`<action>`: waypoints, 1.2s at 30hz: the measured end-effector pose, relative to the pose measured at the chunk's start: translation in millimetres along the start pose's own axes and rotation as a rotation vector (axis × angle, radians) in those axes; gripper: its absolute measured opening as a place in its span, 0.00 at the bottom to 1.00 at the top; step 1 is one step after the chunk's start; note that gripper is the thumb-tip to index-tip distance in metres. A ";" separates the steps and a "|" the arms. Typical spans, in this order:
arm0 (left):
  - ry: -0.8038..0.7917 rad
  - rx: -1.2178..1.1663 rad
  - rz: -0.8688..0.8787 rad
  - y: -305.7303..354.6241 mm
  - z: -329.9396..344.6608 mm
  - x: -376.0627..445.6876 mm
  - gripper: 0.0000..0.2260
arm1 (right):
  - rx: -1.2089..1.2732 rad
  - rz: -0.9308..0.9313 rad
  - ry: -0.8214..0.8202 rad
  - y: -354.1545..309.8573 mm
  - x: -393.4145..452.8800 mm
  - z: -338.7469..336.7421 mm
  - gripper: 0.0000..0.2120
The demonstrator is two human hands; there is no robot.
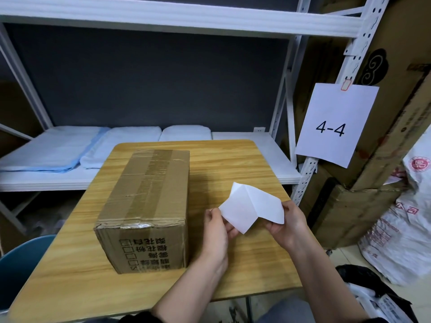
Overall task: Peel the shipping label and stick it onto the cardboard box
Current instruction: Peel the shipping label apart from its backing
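Note:
A taped brown cardboard box (pixel 149 201) with printed characters on its near face stands on the left half of the wooden table (pixel 233 159). To its right, above the table, I hold a white shipping label (pixel 251 207) between both hands. The sheet is split into two flaps that spread apart in a V. My left hand (pixel 218 226) pinches the lower left flap. My right hand (pixel 288 223) grips the right flap at its lower corner. The label's printed side is not visible.
A white metal shelf (pixel 140 178) with folded pale blue cloths (pixel 60 150) runs behind the table. A paper sign "4-4" (pixel 335 123) hangs on the shelf post. Cardboard boxes and white sacks (pixel 405 234) crowd the right. A blue chair (pixel 21 264) sits at the lower left.

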State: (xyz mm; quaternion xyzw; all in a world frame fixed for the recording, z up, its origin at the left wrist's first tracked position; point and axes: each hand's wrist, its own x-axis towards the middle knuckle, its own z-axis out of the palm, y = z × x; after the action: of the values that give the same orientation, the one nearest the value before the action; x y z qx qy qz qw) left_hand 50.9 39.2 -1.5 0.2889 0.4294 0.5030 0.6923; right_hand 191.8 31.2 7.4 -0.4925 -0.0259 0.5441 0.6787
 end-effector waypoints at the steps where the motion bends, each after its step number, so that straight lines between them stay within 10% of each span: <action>1: 0.007 0.002 -0.002 -0.3 -0.6 0.4 0.08 | 0.028 0.003 0.004 -0.2 0.4 -0.8 0.08; 36: 0.159 -0.027 -0.055 -6.4 -9.5 7.6 0.17 | 0.256 -0.093 0.145 -14.9 -0.3 -10.4 0.08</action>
State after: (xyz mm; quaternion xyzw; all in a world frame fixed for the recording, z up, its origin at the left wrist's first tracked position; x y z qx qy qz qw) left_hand 46.2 44.0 -13.6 0.2271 0.4839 0.5109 0.6732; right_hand 208.3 25.4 12.5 -0.4381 0.0699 0.4738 0.7607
